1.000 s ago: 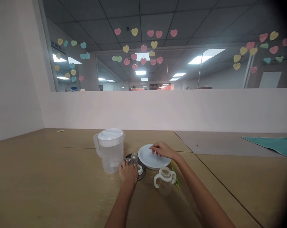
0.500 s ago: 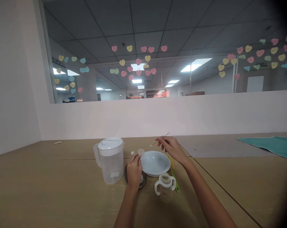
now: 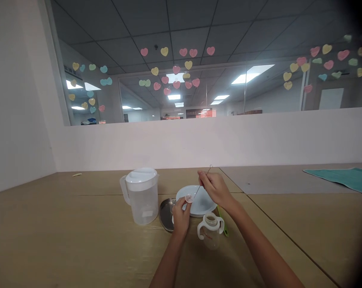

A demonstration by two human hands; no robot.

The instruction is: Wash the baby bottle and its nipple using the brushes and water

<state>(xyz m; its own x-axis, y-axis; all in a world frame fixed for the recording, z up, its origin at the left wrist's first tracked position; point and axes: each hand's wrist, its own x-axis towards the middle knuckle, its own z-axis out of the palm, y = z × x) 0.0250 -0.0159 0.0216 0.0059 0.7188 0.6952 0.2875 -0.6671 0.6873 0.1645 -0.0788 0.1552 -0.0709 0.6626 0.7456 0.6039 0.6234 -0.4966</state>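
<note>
Two hands (image 3: 181,216) (image 3: 216,189) closer, one disc (image 3: 189,198) (pale), one looped wire (image 3: 198,192)

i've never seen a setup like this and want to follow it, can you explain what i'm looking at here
There's no machine here: these are a person's own bare hands, seen from a camera worn on their head that looks forward and down.

The left hand holds a small round translucent piece. The right hand holds a thin wire tool with a loop on top; its lower end is near the piece, but whether they touch is too small to tell.

On the table are a lidded jug, a dark metal tray, a white bowl, an open two-handled bottle and, at the far right, a teal cloth.
</note>
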